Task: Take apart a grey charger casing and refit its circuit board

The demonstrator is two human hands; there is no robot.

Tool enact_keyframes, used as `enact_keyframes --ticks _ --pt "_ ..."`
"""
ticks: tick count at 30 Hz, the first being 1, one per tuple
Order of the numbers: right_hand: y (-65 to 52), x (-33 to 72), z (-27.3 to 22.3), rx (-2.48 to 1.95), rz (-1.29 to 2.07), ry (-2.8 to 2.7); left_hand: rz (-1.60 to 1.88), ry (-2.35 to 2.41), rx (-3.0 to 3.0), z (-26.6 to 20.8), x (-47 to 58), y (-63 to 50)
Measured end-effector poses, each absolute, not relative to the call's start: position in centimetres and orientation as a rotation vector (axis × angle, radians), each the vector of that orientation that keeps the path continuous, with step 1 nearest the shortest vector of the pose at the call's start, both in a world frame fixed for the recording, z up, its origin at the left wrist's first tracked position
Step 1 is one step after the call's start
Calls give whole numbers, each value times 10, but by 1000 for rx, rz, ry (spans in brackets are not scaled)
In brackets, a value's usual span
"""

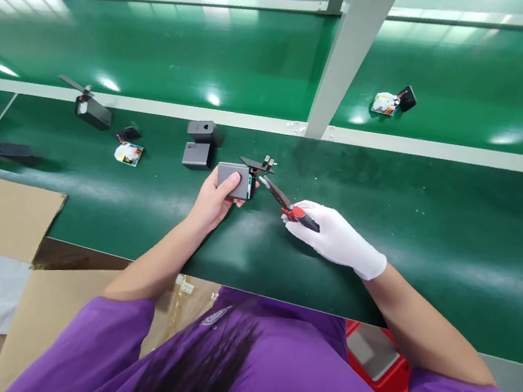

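Left hand (213,201) bare, fingers clamped around grey charger (233,180), pressing it onto green belt (431,233). Right hand (333,237) in white glove, closed around red-handled pliers (284,203). Plier tips touch charger's open right end, under loose black plug plate (257,165). Two more grey chargers (201,143) just beyond. Cardboard box (0,214) at near left edge.

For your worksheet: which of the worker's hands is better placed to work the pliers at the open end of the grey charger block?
Right. The gloved right hand already grips the pliers, tips at the grey charger block; the bare left hand holds that block.
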State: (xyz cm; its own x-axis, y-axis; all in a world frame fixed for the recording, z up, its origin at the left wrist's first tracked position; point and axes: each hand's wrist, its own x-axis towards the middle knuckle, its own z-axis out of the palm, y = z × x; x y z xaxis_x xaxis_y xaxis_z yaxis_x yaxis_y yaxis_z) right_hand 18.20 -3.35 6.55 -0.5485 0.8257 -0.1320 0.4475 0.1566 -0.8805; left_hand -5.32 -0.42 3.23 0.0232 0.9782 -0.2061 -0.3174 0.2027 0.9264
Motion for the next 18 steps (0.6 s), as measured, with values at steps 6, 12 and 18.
enact_keyframes --ticks 6,12,18 --pt "-42 176 64 -1364 1079 -2227 1176 1064 893 30 -55 -6" --pt "-42 174 61 -1421 1055 -2244 1146 1097 1002 28 -56 -6" --pt "-43 172 61 -1528 962 -2325 1147 1146 1135 26 -61 -7"
